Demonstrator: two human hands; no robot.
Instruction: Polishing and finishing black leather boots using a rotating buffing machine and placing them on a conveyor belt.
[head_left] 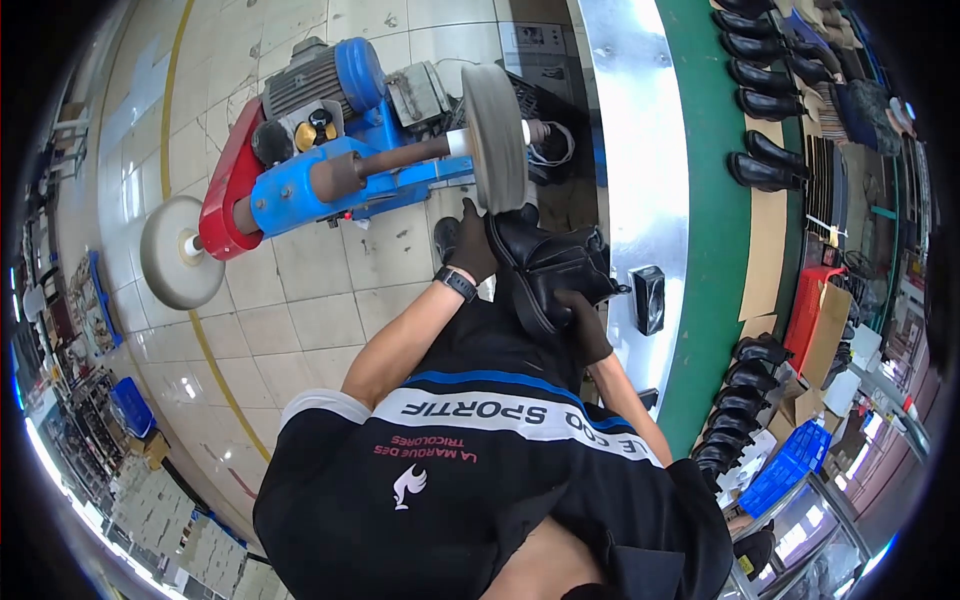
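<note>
A black leather ankle boot point(550, 262) is held in front of me, its toe side up against the grey buffing wheel point(492, 138). My left hand point(474, 246), in a dark brown glove with a black watch at the wrist, grips the boot's toe end just below the wheel; its fingertips are partly hidden. My right hand point(587, 326), gloved too, is closed round the heel end of the boot. The wheel sits on the shaft of a blue polishing machine point(290, 192) that stands on the floor ahead of me.
A second pale wheel point(182, 252) is at the machine's left end, beside a red belt guard point(225, 190). To my right runs a metal ledge point(640, 130) with a small black block point(648, 300) on it. Beyond, black shoes point(765, 172) line a green surface point(700, 200).
</note>
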